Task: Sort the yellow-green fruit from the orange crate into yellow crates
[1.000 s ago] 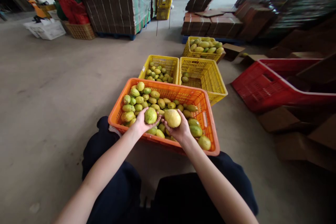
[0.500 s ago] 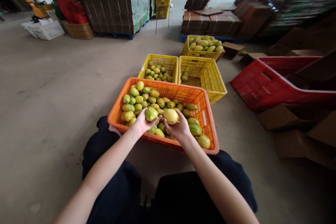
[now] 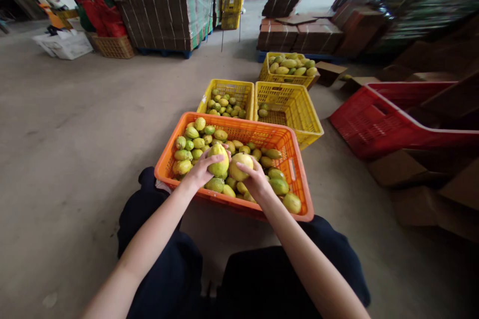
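Note:
My left hand [image 3: 200,170] is closed round a yellow-green papaya [image 3: 218,161], thumb across its near side. A rounder, pale yellow papaya [image 3: 239,166] is gripped in my right hand [image 3: 257,177], close beside the first one. Both fruits are held over an orange crate [image 3: 299,179] that stands between my knees. Inside it lie many more green and yellow papayas [image 3: 183,154], heaped more thickly on the left side. My forearms and the held fruit hide part of the heap.
Beyond the orange crate stand two yellow crates: the left crate [image 3: 209,90] holds several papayas, the right crate [image 3: 312,114] only a few. A full yellow crate [image 3: 265,72] is behind them. To the right are a red crate [image 3: 355,124] and open cardboard boxes [image 3: 411,209].
Both hands have turned their papayas over: the left one is now tipped upright with the thumb across it, and the right hand's fingers have come over the top of its fruit.

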The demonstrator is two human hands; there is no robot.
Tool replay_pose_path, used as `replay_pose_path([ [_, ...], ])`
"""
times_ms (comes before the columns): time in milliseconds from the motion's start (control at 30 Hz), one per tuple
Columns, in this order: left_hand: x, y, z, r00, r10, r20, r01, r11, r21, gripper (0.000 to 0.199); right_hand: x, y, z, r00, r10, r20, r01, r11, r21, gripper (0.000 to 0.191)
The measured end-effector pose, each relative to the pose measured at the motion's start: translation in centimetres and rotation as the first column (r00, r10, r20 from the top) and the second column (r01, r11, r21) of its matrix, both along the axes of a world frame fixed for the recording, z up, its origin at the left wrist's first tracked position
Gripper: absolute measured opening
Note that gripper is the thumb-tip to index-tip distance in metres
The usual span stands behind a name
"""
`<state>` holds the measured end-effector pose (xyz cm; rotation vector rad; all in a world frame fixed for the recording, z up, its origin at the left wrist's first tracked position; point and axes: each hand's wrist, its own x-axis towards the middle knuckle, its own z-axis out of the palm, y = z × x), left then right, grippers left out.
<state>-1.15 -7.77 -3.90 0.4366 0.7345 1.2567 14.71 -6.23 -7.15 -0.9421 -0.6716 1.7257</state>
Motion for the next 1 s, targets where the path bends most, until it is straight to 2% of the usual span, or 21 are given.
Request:
replay_pose_path([
  [100,0.0,-0.2,0.1,0.96,0.065,-0.272,-0.01,0.98,0.198,0.03,0.2,-0.3,0.2,0.983,-0.097,0.155,0.07,0.983,0.169,0.051],
  [233,0.2,-0.5,0.8,0.8,0.25,-0.545,-0.011,0.915,0.404,0.037,0.5,-0.9,1.2,0.975,-0.133,0.178,0.07,0.943,0.326,0.059],
  [333,0.5,-0.9,0.9,0.744,0.279,-0.607,0.014,0.902,0.432,0.042,0.6,-1.3,1.6,0.967,-0.148,0.207,0.039,0.89,0.455,0.061],
  [433,0.7,-1.2,0.7,0.771,0.253,-0.585,-0.007,0.921,0.389,0.045,0.7,-1.5,1.8,0.951,-0.195,0.239,0.038,0.843,0.536,0.06],
  [533,0.7,-1.5,0.4,0.788,0.237,-0.568,-0.005,0.925,0.379,0.047,0.9,-1.7,1.8,0.945,-0.203,0.257,0.026,0.829,0.558,0.061],
  [700,1.0,-1.8,0.6,0.863,0.193,-0.467,-0.074,0.963,0.261,0.039,1.1,-2.0,2.1,0.964,-0.162,0.212,0.038,0.87,0.492,0.056],
  [800,1.5,-1.5,0.4,0.906,0.238,-0.35,-0.178,0.964,0.195,0.032,1.0,-2.0,2.1,0.985,-0.106,0.139,0.043,0.918,0.394,0.058],
  [867,1.7,-1.1,0.0,0.949,0.25,-0.19,-0.238,0.967,0.087,0.023,0.8,-1.8,1.8,0.995,-0.073,0.062,0.054,0.96,0.275,0.05],
  [900,1.7,-0.8,-0.3,0.971,0.226,-0.081,-0.226,0.974,0.009,0.02,0.7,-1.6,1.6,0.998,-0.054,0.016,0.049,0.977,0.208,0.043],
  [933,1.7,-0.6,-0.6,0.982,0.187,0.04,-0.184,0.98,-0.074,0.022,0.5,-1.4,1.4,0.999,-0.034,-0.036,0.039,0.99,0.137,0.036],
  [1000,1.4,-0.1,-1.1,0.954,0.126,0.271,-0.071,0.977,-0.202,0.03,0.3,-1.0,1.2,0.988,0.017,-0.152,-0.019,1.0,-0.013,0.025],
])
